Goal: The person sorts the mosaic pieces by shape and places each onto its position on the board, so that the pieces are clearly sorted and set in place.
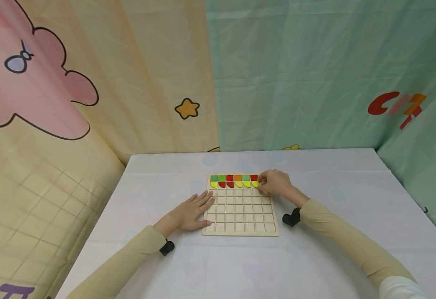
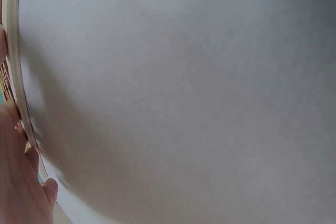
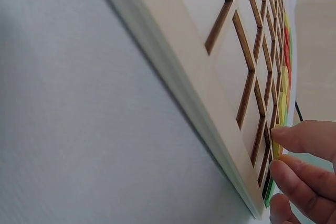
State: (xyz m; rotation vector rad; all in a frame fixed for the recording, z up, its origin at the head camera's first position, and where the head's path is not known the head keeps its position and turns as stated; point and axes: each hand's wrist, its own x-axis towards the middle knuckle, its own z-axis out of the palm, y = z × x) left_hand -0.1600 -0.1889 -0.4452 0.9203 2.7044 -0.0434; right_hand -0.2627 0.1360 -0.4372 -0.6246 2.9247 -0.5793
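Observation:
A wooden grid board [image 1: 240, 232] lies on the table, its two far rows filled with colored pieces. The far row holds green, red and orange squares [image 1: 238, 178]; the row below holds yellow and red quarter-circle pieces [image 1: 230, 185]. My left hand [image 1: 190, 211] rests on the board's left edge with its fingers stretched out. At the far right corner, my right hand [image 1: 276, 182] pinches a small yellow piece [image 3: 276, 148] between thumb and fingertip, against the second row. The last cells there are hidden by the right hand in the head view.
White cloth [image 1: 165, 174] covers the table around the board. Patterned curtains, beige [image 1: 146, 83] and green [image 1: 296, 74], hang behind it and at the sides. Black wrist cameras [image 1: 291, 217] stick out near both wrists.

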